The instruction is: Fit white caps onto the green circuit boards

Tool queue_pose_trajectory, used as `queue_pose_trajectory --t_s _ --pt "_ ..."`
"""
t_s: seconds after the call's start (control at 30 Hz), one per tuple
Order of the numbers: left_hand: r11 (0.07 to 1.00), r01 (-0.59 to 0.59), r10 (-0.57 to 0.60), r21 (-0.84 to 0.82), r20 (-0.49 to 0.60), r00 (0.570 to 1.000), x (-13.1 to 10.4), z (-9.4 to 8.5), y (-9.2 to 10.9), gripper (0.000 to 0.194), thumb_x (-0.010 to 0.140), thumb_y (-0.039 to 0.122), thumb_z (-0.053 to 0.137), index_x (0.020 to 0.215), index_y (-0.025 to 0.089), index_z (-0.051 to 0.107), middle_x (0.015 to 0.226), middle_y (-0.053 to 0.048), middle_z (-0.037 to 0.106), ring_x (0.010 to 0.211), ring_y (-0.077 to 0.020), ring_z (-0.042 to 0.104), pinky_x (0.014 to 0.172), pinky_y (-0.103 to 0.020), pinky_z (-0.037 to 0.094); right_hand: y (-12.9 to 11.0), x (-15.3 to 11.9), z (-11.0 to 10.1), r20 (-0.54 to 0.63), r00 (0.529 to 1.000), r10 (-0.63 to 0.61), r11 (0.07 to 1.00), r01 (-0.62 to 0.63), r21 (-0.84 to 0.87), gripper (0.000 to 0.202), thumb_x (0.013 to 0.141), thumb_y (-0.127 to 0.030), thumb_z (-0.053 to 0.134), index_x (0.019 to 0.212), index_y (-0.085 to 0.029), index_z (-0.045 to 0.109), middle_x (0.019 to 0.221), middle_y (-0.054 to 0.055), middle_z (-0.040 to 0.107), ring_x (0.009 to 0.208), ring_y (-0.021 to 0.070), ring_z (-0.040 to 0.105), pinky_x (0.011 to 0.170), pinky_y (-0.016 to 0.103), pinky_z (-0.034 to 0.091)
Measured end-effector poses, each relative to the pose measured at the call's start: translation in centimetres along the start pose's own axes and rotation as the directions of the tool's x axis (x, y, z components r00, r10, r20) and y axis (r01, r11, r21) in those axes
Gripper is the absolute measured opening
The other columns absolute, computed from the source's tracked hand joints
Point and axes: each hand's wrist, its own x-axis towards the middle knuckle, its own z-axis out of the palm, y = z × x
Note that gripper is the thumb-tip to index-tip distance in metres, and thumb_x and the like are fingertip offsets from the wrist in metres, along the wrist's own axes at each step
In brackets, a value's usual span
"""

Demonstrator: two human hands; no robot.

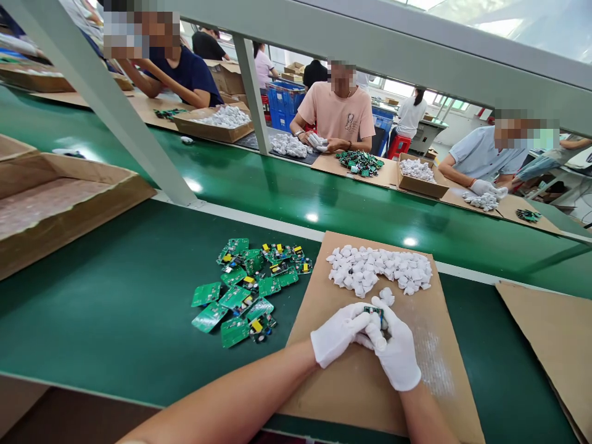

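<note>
My left hand (pixel 340 333) and my right hand (pixel 399 350), both in white gloves, meet over a brown cardboard sheet (pixel 342 394). Between their closed fingers is a small green circuit board (pixel 372 312), mostly covered by the gloves. Whether a white piece is held along with it, I cannot tell. Just beyond the fingertips lies a single small white piece (pixel 386 296). A wide heap of similar white pieces (pixel 365 268) covers the far end of the cardboard. Left of the sheet, green circuit boards (pixel 235 297) with yellow and black components lie in a loose pile.
A large cardboard tray (pixel 74 209) stands at the left, and another cardboard sheet (pixel 550 333) at the right. Past a white divider strip runs a shiny green belt (pixel 277 191). Slanted metal posts (pixel 115 111) rise there. Several co-workers sit across with their own piles.
</note>
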Motion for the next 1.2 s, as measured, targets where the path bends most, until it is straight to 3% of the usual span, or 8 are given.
queue_pose_trajectory --t_s 0.13,0.27,0.43,0.57,0.93,1.2 --pt "0.999 0.021 -0.021 -0.05 -0.008 1.0 0.1 -0.3 -0.4 0.027 0.076 0.039 0.058 0.076 0.013 0.053 0.068 -0.003 0.058 0.063 -0.0118 0.058 0.063 -0.026 0.049 0.4 0.0 0.1 -0.024 1.0 0.01 1.0 -0.01 0.003 0.045 0.078 -0.035 0.059 0.119 -0.017 0.056 0.086 0.006 0.07 0.064 0.0169 0.063 0.061 0.025 0.053" --pt "0.969 0.119 -0.121 -0.217 0.003 0.993 0.2 -0.9 -0.9 0.028 0.074 0.037 0.062 0.087 0.013 0.055 0.078 -0.004 0.059 0.067 -0.0153 0.063 0.061 -0.028 0.05 0.4 0.3 -0.4 0.069 0.99 0.125 0.961 -0.138 0.239 0.039 0.084 -0.04 0.05 0.115 -0.018 0.059 0.09 0.005 0.071 0.079 0.0186 0.066 0.068 0.027 0.055" --pt "0.961 0.139 -0.143 -0.239 0.002 0.99 0.1 -1.2 -0.9 0.029 0.071 0.03 0.068 0.092 0.015 0.056 0.084 -0.004 0.058 0.069 -0.0159 0.065 0.061 -0.027 0.05 -0.2 0.3 -0.7 0.071 0.995 0.069 0.915 -0.092 0.392 0.043 0.088 -0.044 0.042 0.119 -0.018 0.057 0.099 0.006 0.069 0.097 0.0211 0.062 0.079 0.03 0.054" --pt "0.959 0.142 -0.135 -0.244 0.046 0.99 -0.1 -1.2 -0.8 0.038 0.069 0.029 0.07 0.103 0.019 0.056 0.089 -0.004 0.058 0.068 -0.0142 0.064 0.061 -0.026 0.051 -0.2 0.2 -0.5 0.067 0.997 0.034 0.929 -0.056 0.365 0.043 0.089 -0.04 0.041 0.125 -0.02 0.051 0.1 0.005 0.069 0.094 0.0205 0.063 0.077 0.03 0.055" --pt "0.961 0.161 -0.132 -0.225 0.135 0.982 -0.5 -1.4 -0.5 0.034 0.069 0.031 0.069 0.097 0.015 0.061 0.078 -0.004 0.059 0.066 -0.0117 0.061 0.06 -0.023 0.051 0.8 -0.3 -0.6 0.005 0.987 -0.164 0.986 0.163 0.041 0.051 0.084 -0.042 0.049 0.129 -0.018 0.047 0.099 0.008 0.068 0.084 0.0209 0.065 0.076 0.03 0.053" --pt "0.983 0.168 -0.163 -0.071 0.079 0.984 -0.3 -1.3 -0.2 0.046 0.07 0.032 0.067 0.114 0.02 0.057 0.091 -0.01 0.063 0.079 -0.0184 0.064 0.065 -0.027 0.05 0.2 0.1 -0.6 0.021 1.0 -0.023 0.919 0.013 0.394 0.048 0.091 -0.044 0.031 0.13 -0.021 0.045 0.104 0.008 0.067 0.101 0.0217 0.06 0.086 0.037 0.05"
